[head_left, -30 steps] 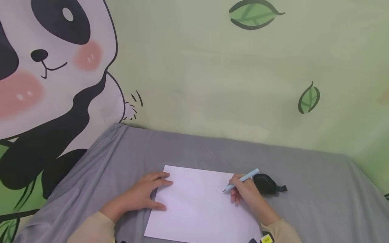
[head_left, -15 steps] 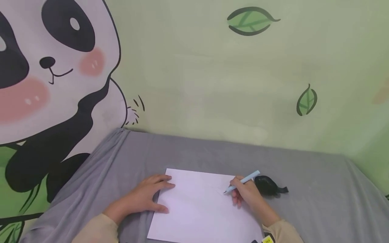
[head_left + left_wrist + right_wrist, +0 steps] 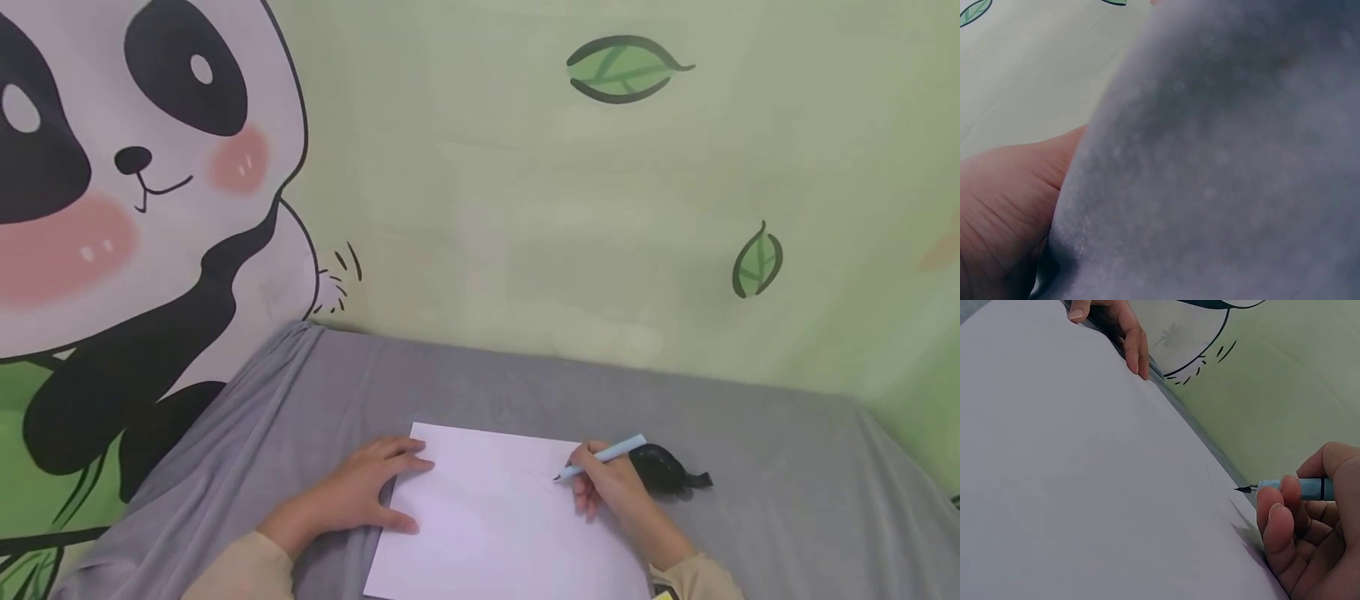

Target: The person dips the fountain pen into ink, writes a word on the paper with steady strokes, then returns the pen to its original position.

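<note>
A white sheet of paper [image 3: 480,533] lies on the grey cloth. My left hand [image 3: 367,487] rests at its left edge, thumb and fingers spread over the margin. Near the sheet's upper right corner, my right hand [image 3: 611,483] pinches a light blue fountain pen [image 3: 621,447]. In the right wrist view the pen's dark nib [image 3: 1245,489] points left, close over the paper; whether it touches cannot be told. A few faint thin strokes [image 3: 1210,474] show beside it. Blurred grey cloth [image 3: 1210,187] fills most of the left wrist view, hiding the left fingers.
Just right of the right hand lies a glossy black object [image 3: 662,469] with a short tab, its kind unclear. Grey cloth [image 3: 787,483] covers the surface up to a pale green wall [image 3: 480,208] with a painted panda [image 3: 255,242] and leaves.
The head view has tilted slightly upward, so everything sits lower in it. Both hands keep nearly the same places on the paper, and the pen stays near the upper right corner.
</note>
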A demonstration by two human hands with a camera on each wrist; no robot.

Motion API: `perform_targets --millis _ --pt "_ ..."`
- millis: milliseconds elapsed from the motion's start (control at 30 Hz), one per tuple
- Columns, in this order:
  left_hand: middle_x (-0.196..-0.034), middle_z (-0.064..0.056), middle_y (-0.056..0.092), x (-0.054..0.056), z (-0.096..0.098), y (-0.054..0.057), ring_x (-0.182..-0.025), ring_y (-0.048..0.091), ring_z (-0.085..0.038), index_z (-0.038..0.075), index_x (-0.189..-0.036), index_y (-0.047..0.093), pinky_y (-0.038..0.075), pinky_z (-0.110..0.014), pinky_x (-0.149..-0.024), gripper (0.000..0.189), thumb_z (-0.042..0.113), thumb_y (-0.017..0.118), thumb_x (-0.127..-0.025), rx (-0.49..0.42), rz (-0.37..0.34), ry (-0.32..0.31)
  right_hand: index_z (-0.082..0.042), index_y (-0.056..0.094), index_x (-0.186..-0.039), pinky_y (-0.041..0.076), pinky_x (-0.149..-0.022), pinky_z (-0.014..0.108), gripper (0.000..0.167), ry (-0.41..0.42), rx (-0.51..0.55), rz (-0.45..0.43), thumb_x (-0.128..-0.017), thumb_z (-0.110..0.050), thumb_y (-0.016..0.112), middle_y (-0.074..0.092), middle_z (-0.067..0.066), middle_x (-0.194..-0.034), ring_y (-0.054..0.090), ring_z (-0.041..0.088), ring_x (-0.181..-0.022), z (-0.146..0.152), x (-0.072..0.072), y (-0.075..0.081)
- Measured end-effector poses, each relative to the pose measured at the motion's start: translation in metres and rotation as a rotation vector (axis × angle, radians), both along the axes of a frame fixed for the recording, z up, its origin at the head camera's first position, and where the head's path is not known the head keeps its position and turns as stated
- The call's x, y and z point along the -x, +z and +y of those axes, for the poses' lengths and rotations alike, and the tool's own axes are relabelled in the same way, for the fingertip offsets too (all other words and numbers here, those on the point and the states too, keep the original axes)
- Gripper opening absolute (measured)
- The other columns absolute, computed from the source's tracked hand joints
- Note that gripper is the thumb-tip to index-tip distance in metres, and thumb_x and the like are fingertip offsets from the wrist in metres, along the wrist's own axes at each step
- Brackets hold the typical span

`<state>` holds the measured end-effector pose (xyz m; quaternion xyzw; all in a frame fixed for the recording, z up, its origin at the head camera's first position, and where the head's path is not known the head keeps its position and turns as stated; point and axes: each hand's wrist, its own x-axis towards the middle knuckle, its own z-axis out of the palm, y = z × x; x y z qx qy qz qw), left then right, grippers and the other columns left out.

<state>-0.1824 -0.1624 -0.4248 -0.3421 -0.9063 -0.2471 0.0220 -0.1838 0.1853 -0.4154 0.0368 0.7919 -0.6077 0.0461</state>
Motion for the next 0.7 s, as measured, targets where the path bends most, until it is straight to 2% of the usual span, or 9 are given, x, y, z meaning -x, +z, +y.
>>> perform_targets --millis 200,433,600,700 --pt "-0.139 -0.010 0.052 -0.001 -0.001 -0.002 -0.128 0.046 -0.039 0.017 -0.127 0.062 0.035 -0.060 -0.102 0.070 0.052 0.079 -0.069 -0.004 0.000 0.009 0.004 0.056 -0.091 0.043 -0.040 0.021 0.015 0.006 0.025 -0.011 -0.091 -0.011 0.053 0.053 0.000 -0.055 0.052 0.010 -0.043 0.003 0.000 0.004" --pt "-0.140 -0.010 0.051 0.000 -0.001 -0.001 -0.129 0.045 -0.038 0.018 -0.127 0.061 0.035 -0.061 -0.102 0.070 0.052 0.079 -0.069 -0.009 -0.004 0.013 0.010 0.055 -0.102 0.046 -0.045 0.021 0.024 0.095 0.014 0.036 -0.093 -0.012 0.057 0.056 -0.001 -0.063 0.055 0.008 -0.052 0.011 0.002 0.018" --pt "-0.140 -0.010 0.051 0.001 -0.002 -0.001 -0.129 0.045 -0.038 0.017 -0.127 0.061 0.034 -0.061 -0.103 0.069 0.052 0.079 -0.070 -0.005 -0.007 0.009 0.009 0.057 -0.106 0.047 -0.049 0.020 0.028 0.061 0.013 0.042 -0.092 -0.014 0.061 0.059 -0.003 -0.069 0.058 0.007 -0.056 0.019 0.001 0.029" --pt "-0.140 -0.009 0.051 0.001 -0.002 -0.003 -0.129 0.045 -0.038 0.018 -0.127 0.061 0.034 -0.060 -0.103 0.069 0.052 0.078 -0.070 0.000 -0.012 0.009 0.009 0.058 -0.109 0.048 -0.051 0.020 0.029 0.034 0.011 0.048 -0.093 -0.015 0.060 0.060 -0.003 -0.071 0.060 0.008 -0.059 0.024 0.001 0.033"
